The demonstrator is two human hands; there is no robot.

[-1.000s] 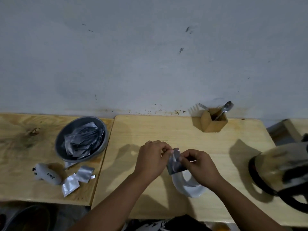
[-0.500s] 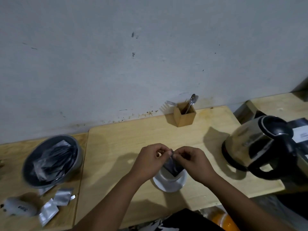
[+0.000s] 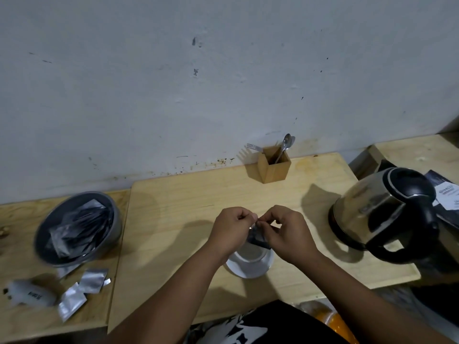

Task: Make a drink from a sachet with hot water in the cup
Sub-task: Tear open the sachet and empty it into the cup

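Observation:
My left hand and my right hand both pinch the top edge of a small dark foil sachet, fingertips close together. The sachet hangs directly over a white cup that stands on the wooden table near its front edge; my hands hide most of the cup's mouth. A steel kettle with a black lid and handle stands to the right of the cup.
A grey bowl full of foil sachets sits at the left, with loose silver sachets and a white object in front of it. A wooden holder with spoon and fork stands by the wall.
The view has swung to the right, bringing the kettle fully into sight. My hands have stayed over the cup, and their fingertips have closed in on the sachet's top edge.

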